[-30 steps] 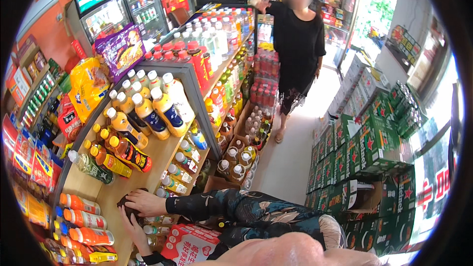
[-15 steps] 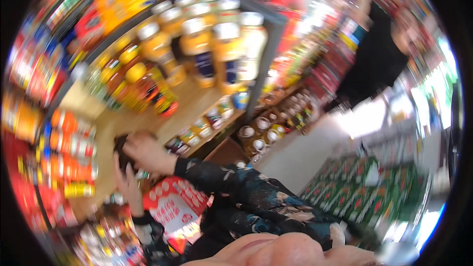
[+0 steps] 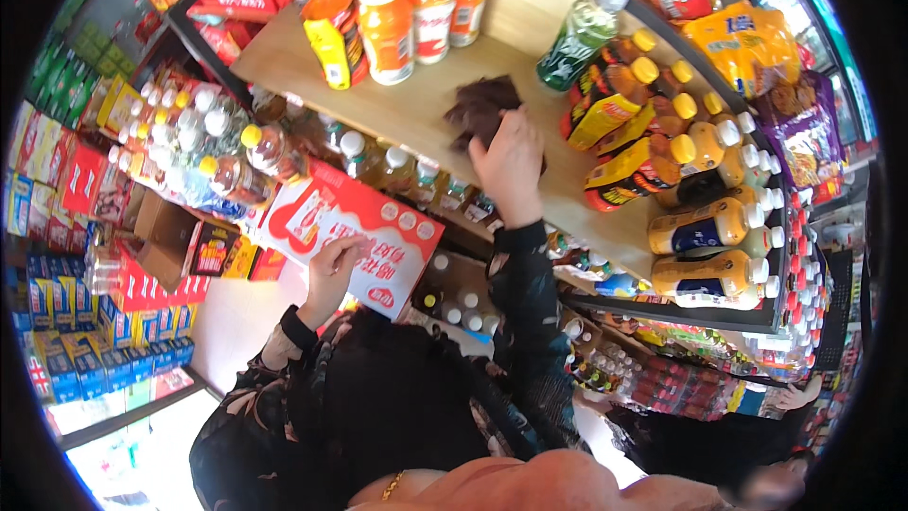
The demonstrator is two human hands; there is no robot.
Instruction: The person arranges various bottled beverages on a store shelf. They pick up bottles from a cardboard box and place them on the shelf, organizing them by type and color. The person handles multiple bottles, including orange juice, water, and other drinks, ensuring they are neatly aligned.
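Observation:
My right hand (image 3: pixel 512 161) presses a crumpled dark brown cloth (image 3: pixel 480 106) onto the bare boards of a wooden shelf (image 3: pixel 430 112), its fingers closed on the cloth's near side. Orange-capped white bottles (image 3: pixel 386 33) stand left of the cloth. On its right are a green-labelled clear bottle (image 3: pixel 579 38) and several yellow-capped drink bottles (image 3: pixel 615 123). My left hand (image 3: pixel 333 270) is held in front of a red and white carton (image 3: pixel 355 227), below the shelf's front edge. Its fingers are loosely bent and apart, with nothing visible in them.
Lower shelves hold capped bottles (image 3: pixel 352 149) under the shelf's front edge. Juice bottles (image 3: pixel 705 227) crowd the right end, near a dark metal frame. An open cardboard box (image 3: pixel 168 237) stands at left. A person in black (image 3: pixel 705 435) is at the lower right.
The view has swung round, bringing the shelf to the upper middle. My left hand has come away from beside the cloth to the front of the carton. My right hand stays on the cloth.

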